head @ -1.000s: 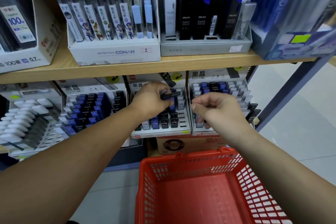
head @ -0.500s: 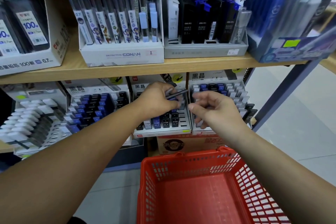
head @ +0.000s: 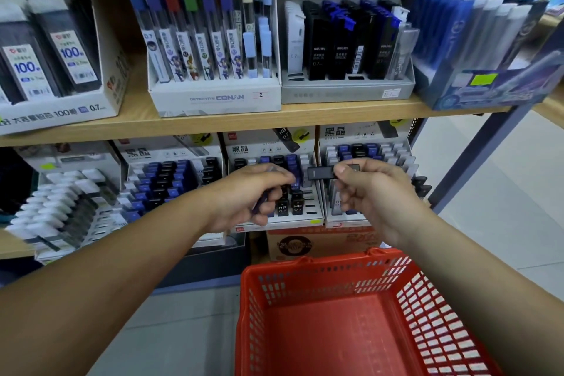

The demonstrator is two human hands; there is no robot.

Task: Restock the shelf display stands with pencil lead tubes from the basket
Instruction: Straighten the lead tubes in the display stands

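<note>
My right hand (head: pixel 375 195) pinches a black pencil lead tube (head: pixel 319 173), held level in front of the lower shelf's stands. My left hand (head: pixel 250 195) is curled around a dark blue lead tube (head: pixel 262 202) that shows under its fingers, just in front of the middle display stand (head: pixel 311 218). That stand holds black and blue HB 0.7 tubes with several open slots at its front. The right display stand (head: pixel 335 221) sits partly behind my right hand. The red basket (head: pixel 305 264) stands below my hands, and no tubes show on its visible floor.
A wooden upper shelf (head: pixel 274 120) carries a Conan lead stand (head: pixel 213 98), a grey stand of black cases (head: pixel 345 91) and boxes at both ends. Two more stands (head: pixel 171 180) sit on the lower shelf to the left. A cardboard box (head: pixel 320 243) stands behind the basket.
The black tube that stuck out of my left hand is now pinched by my right hand. My left hand has drawn back slightly left and lower. The view has tilted up a little.
</note>
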